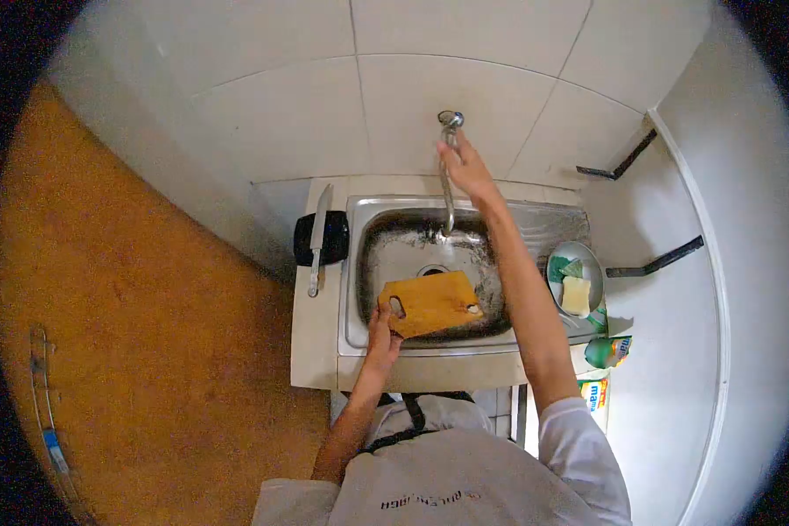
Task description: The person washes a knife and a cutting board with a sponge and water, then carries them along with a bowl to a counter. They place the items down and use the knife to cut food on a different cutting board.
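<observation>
Sink (352, 280): lying directly before me, serving as the landmark.
Cutting board (434, 302): sitting over the near half of the sink's basin, just on my side of the drain (431, 270); whether it is touching the metal, I am not able to say.
Left hand (382, 340): gripping the cutting board by its left end, near the slot, most of my fingers being hidden.
Right hand (471, 173): reaching across to the tap (448, 195) behind the sink; whether my fingers are curling around it or only touching, I am not able to say.
Step at the tap: I am apparently working it right-handed while supporting the board left-handed.
Knife (321, 230): lying left of the sink, across a black object (303, 242).
Dish (593, 263): resting right of the sink, holding a yellow block (577, 296) and green pieces (565, 268).
Next move: calling, I judge, for sure right fingertips on the tap and a steady left grip, so the board is not slipping into the sink.
</observation>
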Available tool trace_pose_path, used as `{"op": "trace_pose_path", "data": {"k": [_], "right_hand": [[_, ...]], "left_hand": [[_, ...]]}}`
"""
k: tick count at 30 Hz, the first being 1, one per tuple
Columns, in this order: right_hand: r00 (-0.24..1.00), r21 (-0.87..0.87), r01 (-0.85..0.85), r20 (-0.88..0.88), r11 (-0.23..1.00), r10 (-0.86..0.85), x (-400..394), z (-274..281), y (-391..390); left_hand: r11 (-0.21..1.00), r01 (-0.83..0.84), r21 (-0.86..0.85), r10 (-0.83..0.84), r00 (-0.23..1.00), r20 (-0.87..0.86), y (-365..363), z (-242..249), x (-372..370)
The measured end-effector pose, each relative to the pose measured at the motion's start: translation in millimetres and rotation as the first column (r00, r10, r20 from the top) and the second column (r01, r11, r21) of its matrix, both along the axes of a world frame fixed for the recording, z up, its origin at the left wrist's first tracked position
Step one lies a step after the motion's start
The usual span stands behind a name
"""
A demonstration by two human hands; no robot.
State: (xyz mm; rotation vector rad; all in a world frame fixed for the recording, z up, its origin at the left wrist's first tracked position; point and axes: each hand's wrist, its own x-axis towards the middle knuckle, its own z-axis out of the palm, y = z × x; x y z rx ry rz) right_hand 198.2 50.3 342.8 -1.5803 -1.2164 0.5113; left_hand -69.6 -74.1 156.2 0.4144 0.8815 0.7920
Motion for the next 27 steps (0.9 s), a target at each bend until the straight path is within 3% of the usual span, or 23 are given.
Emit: {"op": "trace_pose_path", "data": {"k": [1,3,4,6,9,11,15,19,20,21,22,23,24,25,27], "right_hand": [[1.0,0.0,-0.015,0.001,1.0,0.015,0.9,3.9,11.0],[0.968,-0.067,-0.023,-0.25,0.998,0.006,0.6,9.2,25.1],[0.969,-0.066,-0.036,-0.248,0.997,0.019,-0.8,8.1,26.7],[0.999,-0.085,-0.045,-0.003,0.995,0.045,0.9,2.8,23.9],[1.0,-0.035,-0.014,0.0,0.999,0.014,14.8,-9.0,-4.8],[0.976,-0.002,0.138,-0.168,0.99,-0.136,7.8,-12.1,-43.4],[0.931,-0.079,0.132,-0.333,0.988,-0.151,23.8,-57.0,-112.5],[0.911,-0.127,0.095,-0.389,0.987,-0.137,18.5,-90.1,-169.7],[0.983,-0.132,0.18,-0.003,0.975,-0.182,23.2,-123.5,-175.2],[0.902,-0.112,0.264,0.381,0.958,-0.204,25.6,-142.7,-184.9],[0.897,-0.11,0.285,0.38,0.952,-0.224,19.6,-142.2,-195.3],[0.98,-0.288,0.195,0.095,0.938,-0.175,11.1,-142.6,-201.5],[0.967,-0.421,0.05,-0.207,0.906,-0.15,7.3,-143.4,-207.0],[0.965,-0.419,0.059,-0.207,0.906,-0.159,12.5,-147.4,-214.3],[0.785,-0.527,-0.002,-0.527,0.85,-0.324,25.3,-154.5,-226.2]], "left_hand": [[1.0,0.002,0.016,-0.003,0.998,0.06,-0.9,-8.0,-3.5],[0.999,-0.011,0.036,0.006,0.993,0.121,-2.7,-10.9,-8.3],[0.999,-0.05,0.012,0.049,0.996,0.076,-5.6,-1.2,-7.6],[0.995,-0.096,-0.015,0.097,0.995,0.028,-10.0,9.4,-9.5],[0.993,-0.116,-0.008,0.116,0.992,0.049,-10.7,6.4,-9.9],[0.994,-0.105,-0.017,0.106,0.992,0.072,-8.9,-9.3,-12.4],[1.0,-0.021,0.011,0.019,0.986,0.163,-6.2,-1.6,-13.1],[0.998,0.017,-0.06,-0.011,0.995,0.098,-3.2,0.5,-3.2],[0.998,0.013,-0.069,-0.008,0.998,0.067,-1.8,0.7,2.2],[0.997,0.032,-0.067,-0.028,0.997,0.067,-2.9,3.3,7.0],[0.998,0.045,-0.034,-0.039,0.986,0.161,-3.5,6.5,11.5],[0.999,0.053,-0.001,-0.051,0.966,0.253,-3.3,10.1,15.8],[0.998,0.067,0.002,-0.066,0.965,0.253,-3.0,10.6,19.6],[0.994,0.102,0.032,-0.107,0.953,0.284,-3.0,10.9,22.2],[0.988,0.137,0.064,-0.15,0.937,0.314,-2.5,10.2,24.5]]}}
